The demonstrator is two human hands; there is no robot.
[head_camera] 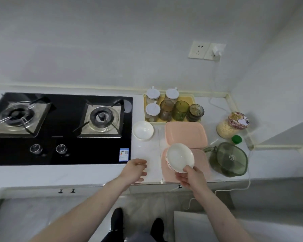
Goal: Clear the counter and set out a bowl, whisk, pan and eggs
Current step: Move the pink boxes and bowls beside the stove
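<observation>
My right hand [191,178] grips the near rim of a small stack of white bowls [179,156], tilted and lifted over a pink tray [204,169] at the counter's front. My left hand [136,170] hovers with relaxed fingers above the white counter [147,149], holding nothing. A single white bowl [143,130] stands upright on the counter beside the stove. A second pink tray [185,133] lies behind the first. No whisk, pan or eggs are in view.
A black two-burner gas stove [60,128] fills the left. A yellow tray [186,99] with jars and cups stands at the back. A green lidded pitcher [229,159], a green-capped bottle [236,139] and a grain jar [232,125] sit right. A white cord [248,182] hangs over the edge.
</observation>
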